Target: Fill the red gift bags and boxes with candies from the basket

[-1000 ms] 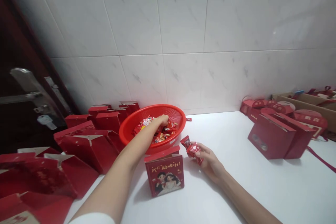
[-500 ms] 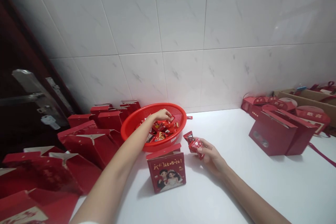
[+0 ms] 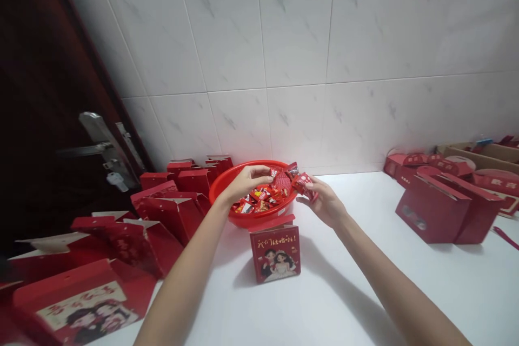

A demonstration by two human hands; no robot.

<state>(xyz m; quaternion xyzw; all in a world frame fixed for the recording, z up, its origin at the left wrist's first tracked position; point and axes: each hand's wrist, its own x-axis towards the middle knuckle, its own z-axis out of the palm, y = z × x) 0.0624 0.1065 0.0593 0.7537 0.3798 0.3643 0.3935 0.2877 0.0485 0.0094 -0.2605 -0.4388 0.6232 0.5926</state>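
Over the red plastic basket [image 3: 221, 184], my left hand [image 3: 249, 183] pinches a small red-wrapped candy [image 3: 274, 174] between thumb and fingers. Several wrapped candies [image 3: 261, 197] lie in the basket below it. My right hand [image 3: 326, 204] is closed around a few wrapped sweets [image 3: 302, 183], one wrapper red with white dots, above the basket's right rim. In front of the basket stands a red gift box [image 3: 276, 254] printed with a cartoon bride and groom, its top flap raised.
Rows of red gift boxes [image 3: 170, 211] fill the left side, beside a dark door [image 3: 44, 92] with a handle. At the right stand two plain red boxes [image 3: 432, 208], more small red boxes [image 3: 409, 162] and a cardboard carton [image 3: 458, 151]. A tiled wall [image 3: 295, 119] closes the back.
My right hand has risen with its candies to the basket's rim. My left hand has lifted from the pile with a candy. The view has shifted left.
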